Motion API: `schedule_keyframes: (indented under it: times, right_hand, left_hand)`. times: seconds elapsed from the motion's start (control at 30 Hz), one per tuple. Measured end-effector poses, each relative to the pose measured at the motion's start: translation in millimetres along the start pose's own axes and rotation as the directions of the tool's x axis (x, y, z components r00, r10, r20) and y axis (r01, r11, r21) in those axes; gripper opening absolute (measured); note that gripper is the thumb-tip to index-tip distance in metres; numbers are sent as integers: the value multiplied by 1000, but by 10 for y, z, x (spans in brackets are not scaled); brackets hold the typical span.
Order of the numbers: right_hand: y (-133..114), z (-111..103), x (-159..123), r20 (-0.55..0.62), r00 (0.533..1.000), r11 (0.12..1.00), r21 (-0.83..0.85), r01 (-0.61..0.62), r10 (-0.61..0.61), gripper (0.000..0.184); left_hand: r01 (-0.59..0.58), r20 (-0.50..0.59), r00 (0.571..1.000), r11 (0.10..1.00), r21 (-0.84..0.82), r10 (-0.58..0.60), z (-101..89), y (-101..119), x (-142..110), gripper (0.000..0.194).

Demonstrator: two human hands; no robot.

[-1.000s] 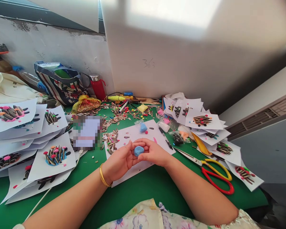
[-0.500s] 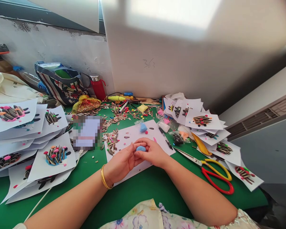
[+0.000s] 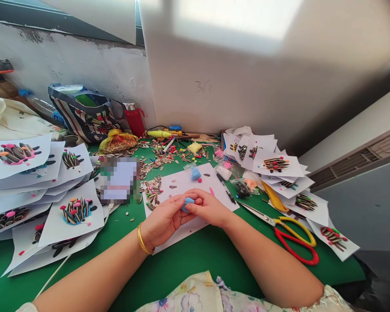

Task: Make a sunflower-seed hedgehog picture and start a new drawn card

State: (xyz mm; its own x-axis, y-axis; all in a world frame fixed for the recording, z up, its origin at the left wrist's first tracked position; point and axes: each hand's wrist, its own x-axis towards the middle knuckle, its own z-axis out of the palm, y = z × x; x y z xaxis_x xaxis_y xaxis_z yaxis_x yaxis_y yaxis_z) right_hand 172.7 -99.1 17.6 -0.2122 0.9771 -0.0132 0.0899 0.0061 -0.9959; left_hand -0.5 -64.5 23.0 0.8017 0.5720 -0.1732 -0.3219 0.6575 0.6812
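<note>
Between the fingertips of both hands is a small lump of blue modelling clay (image 3: 188, 203). My left hand (image 3: 165, 219), with a gold bangle at the wrist, pinches it from the left. My right hand (image 3: 208, 208) closes on it from the right, its thumb pressed on the near face. Some fingers are hidden behind the lump. Beneath the hands lies a white paper sheet (image 3: 178, 240) bearing a pink clay piece (image 3: 211, 191) and a few sunflower seeds. More blue clay (image 3: 195, 173) in a plastic bag rests at the sheet's far edge.
Paper cards with seed hedgehogs pile up at left (image 3: 74, 212) and right (image 3: 276, 164). Scissors (image 3: 279, 225) with red and yellow handles lie at right, beside black pens (image 3: 225, 188). Loose sunflower seeds (image 3: 156, 162), a blurred phone (image 3: 119, 180) and a red flask (image 3: 134, 119) stand farther back.
The blue clay has shifted slightly left and turned between the fingers, now looking blockier. Both hands stay over the paper in nearly the same place.
</note>
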Motion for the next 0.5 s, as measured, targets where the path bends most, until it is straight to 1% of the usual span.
schedule_keyframes:
  times: [0.07, 0.2, 0.37, 0.5]
  right_hand:
    - [0, -2, -4, 13, 1000, 1000, 21, -2, 2, 33]
    - [-10, -22, -14, 53, 998, 991, 131, -33, 26, 33]
    - [29, 4, -15, 18, 997, 996, 52, -74, 73, 30]
    - [44, 6, -5, 8, 999, 998, 35, -52, 52, 33]
  left_hand:
    - [7, 4, 1000, 1000, 0, -7, 4, -6, 2, 29]
    - [27, -31, 999, 999, -40, -28, -17, -22, 6, 32]
    - [19, -17, 1000, 1000, -10, -19, -44, -61, 14, 35]
    - [29, 3, 1000, 999, -26, -29, -22, -61, 19, 38]
